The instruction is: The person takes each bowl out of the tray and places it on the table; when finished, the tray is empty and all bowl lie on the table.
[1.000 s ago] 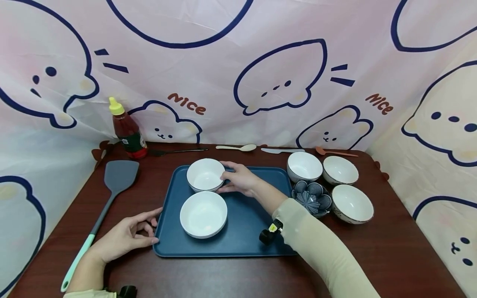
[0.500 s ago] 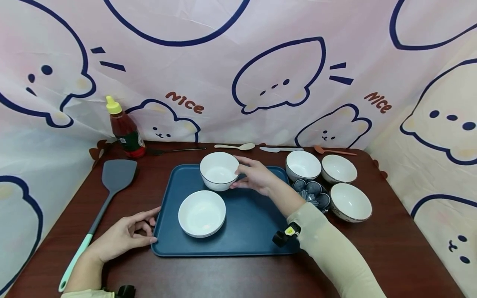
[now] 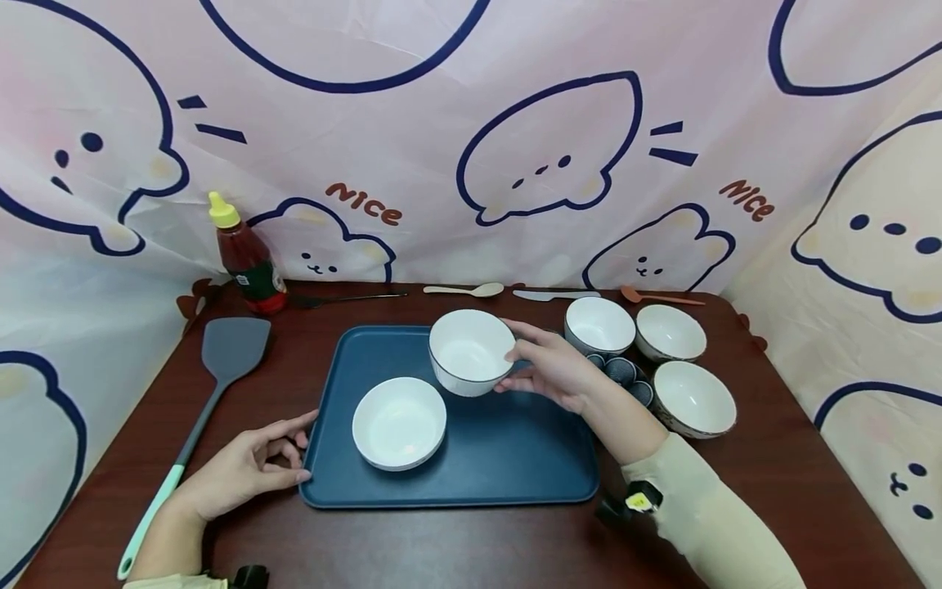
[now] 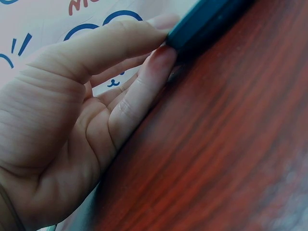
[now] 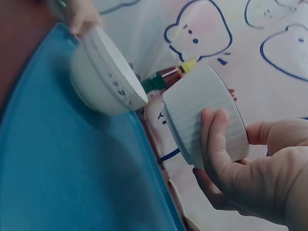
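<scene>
In the head view my right hand [image 3: 548,364] grips a white bowl [image 3: 471,348] by its right side, held up over the back of a blue tray [image 3: 515,470]. The right wrist view shows the fingers [image 5: 216,139] along the held bowl's ribbed outer wall. A second white bowl [image 3: 399,423], with a small dark pattern outside, stands on the tray's left half. My left hand [image 3: 246,466] is at the tray's left edge. In the left wrist view its thumb and a fingertip pinch the rim [image 4: 185,31].
Three white bowls, the nearest [image 3: 694,398], stand right of the tray beside dark blue ribbed dishes [image 3: 621,372], partly hidden by the right hand. A grey turner [image 3: 234,352] lies left. A sauce bottle [image 3: 253,270], spoon [image 3: 471,290] and knife [image 3: 552,295] line the back.
My right hand has lifted the rear bowl off its place behind the other bowl and carried it to the right over the tray. My left hand has stayed at the tray's edge.
</scene>
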`<state>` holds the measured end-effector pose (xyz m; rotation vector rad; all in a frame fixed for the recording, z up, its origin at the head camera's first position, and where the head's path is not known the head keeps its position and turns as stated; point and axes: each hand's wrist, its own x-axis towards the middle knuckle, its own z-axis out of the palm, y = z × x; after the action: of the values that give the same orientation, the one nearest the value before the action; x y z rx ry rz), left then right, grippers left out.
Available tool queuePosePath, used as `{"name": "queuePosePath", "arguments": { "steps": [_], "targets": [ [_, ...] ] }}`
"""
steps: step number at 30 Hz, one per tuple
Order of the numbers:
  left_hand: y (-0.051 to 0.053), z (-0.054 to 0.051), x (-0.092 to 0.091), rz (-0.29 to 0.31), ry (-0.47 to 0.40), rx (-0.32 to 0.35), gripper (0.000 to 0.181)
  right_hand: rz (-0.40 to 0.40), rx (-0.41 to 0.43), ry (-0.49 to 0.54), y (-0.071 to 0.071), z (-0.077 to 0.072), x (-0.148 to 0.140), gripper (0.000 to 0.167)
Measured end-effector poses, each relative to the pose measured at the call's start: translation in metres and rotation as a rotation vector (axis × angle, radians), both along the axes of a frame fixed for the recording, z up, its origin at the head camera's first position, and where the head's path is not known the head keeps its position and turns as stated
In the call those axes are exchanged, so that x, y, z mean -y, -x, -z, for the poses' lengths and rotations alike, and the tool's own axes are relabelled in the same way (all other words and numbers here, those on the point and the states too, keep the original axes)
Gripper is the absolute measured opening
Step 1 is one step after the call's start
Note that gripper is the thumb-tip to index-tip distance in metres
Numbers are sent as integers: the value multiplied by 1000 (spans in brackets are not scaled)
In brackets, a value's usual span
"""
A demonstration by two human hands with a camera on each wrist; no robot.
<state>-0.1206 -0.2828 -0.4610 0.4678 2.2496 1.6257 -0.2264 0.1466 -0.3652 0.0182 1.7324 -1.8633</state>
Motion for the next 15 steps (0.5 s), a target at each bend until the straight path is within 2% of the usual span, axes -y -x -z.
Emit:
{"name": "queuePosePath", "arguments": {
  "steps": [7, 15],
  "targets": [
    [-1, 1, 0, -2, -5, 3, 76, -31, 0, -20, -29, -5, -26, 69],
    [-2, 2, 0, -5, -8, 4, 77, -135, -31, -10, -57, -4, -61, 72]
  ]
}}
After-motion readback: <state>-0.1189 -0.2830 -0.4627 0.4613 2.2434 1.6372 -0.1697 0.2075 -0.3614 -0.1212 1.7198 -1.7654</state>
